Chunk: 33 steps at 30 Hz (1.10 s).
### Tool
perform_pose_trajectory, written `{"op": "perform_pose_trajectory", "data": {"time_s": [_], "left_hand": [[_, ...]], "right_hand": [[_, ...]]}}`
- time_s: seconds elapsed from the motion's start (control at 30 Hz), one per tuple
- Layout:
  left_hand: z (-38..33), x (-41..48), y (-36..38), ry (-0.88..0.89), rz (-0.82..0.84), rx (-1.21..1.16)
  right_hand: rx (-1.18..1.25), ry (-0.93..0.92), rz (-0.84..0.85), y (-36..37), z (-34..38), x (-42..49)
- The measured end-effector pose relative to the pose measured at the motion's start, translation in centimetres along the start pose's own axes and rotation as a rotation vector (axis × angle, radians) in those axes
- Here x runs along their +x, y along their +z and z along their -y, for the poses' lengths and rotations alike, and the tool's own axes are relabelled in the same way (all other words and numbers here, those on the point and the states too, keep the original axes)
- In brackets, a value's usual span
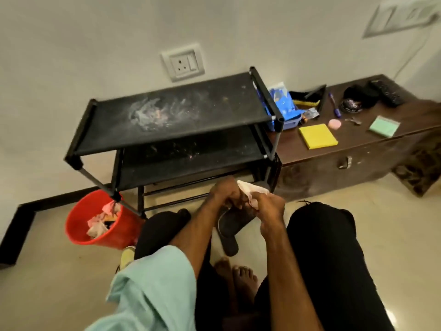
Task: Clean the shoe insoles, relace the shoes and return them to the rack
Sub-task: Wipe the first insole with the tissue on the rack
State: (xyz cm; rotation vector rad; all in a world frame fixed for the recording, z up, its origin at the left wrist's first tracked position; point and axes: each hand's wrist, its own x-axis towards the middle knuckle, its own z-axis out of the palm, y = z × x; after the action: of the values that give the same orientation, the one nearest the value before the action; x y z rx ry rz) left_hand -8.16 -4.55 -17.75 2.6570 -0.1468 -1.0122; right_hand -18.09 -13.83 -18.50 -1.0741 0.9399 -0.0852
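The person sits low on the floor (358, 235) in front of the black rack (171, 120); both hands are up close together just below its bottom shelf; the left hand (226, 194) has its fingers curled round one end of a pale pink wipe (253, 188), and the right hand (269, 207) pinches the other end, so the wipe is bunched between them; right under the hands lies a dark insole (235, 224) on the floor, between the person's knees (it is too dark there to tell if a hand also touches it); a second dark flat piece (229, 246) sticks out from under it, near the bare feet (236, 275); the rack stands against the wall, and its top shelf has a dusty white smear on it; a red bucket (95, 237) leans by the rack's left leg, with crumpled pink wipes inside; a bit of a yellow-green shoe (127, 256) peeks out beside the left knee; to the right of the rack is a brown surface (358, 142), touching it; on it lie a yellow pad (318, 136), a green pad (384, 125), a small pink round thing (334, 124), a purple pen (334, 105), a blue packet (284, 101) and a brush (307, 101); a wall socket (182, 62) sits above the rack.
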Motion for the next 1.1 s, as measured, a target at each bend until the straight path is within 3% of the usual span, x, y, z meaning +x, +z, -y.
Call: {"op": "perform_pose_trajectory", "data": {"time_s": [0.2, 0.5, 0.73, 0.9, 0.97, 1.1], "left_hand": [[0.0, -9.4, -8.3, 0.090, -0.138, -0.111], [2.1, -19.6, -17.6, 0.236, -0.241, -0.655], [2.0, -14.6, -18.7, 0.253, -0.271, -0.821], [1.0, -8.1, -21.1, 0.190, -0.795, -0.545], [0.4, -5.7, -22.4, 0.178, -0.861, -0.611], [-0.3, -1.2, -24.1, 0.082, -0.826, -0.712]], "right_hand": [[-0.006, -0.185, 0.111, 0.0, 4.7, -5.9], [-0.143, -0.542, 0.288, 3.7, 11.4, -11.6], [-0.457, -0.733, 0.375, 8.0, 17.0, -6.7], [-0.792, -0.816, 0.493, 9.4, 22.0, 0.6], [-0.861, -0.845, 0.512, 10.5, 23.2, 3.1], [-0.974, -0.851, 0.590, 12.9, 23.9, 6.2]]}}
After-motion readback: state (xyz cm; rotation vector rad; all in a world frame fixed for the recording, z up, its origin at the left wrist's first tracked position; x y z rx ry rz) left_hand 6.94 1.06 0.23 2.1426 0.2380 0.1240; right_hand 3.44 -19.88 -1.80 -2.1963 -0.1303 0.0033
